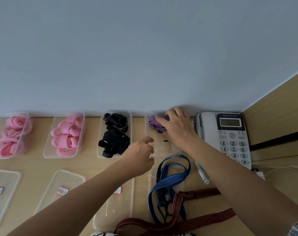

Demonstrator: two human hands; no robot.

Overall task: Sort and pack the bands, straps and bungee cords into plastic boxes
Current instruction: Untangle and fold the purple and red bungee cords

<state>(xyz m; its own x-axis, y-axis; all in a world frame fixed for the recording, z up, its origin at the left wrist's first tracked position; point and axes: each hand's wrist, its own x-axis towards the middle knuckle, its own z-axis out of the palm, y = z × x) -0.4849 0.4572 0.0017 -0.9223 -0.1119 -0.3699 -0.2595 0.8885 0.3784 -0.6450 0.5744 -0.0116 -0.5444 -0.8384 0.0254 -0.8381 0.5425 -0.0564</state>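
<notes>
Right hand (176,126) presses a folded blue-and-red bungee cord (155,123) into the far end of the fourth clear box (174,150), fingers curled over it; bundle lies crosswise. Left hand (141,154), fingers loosely curled, touches the box's near left rim.

Telephone (228,138) just beside rightmost box (161,150)

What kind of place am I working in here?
Probably an office desk set against a wall: a corded desk phone sits on the light wooden desktop, with a plain pale wall behind and wood panelling to the right.
</notes>
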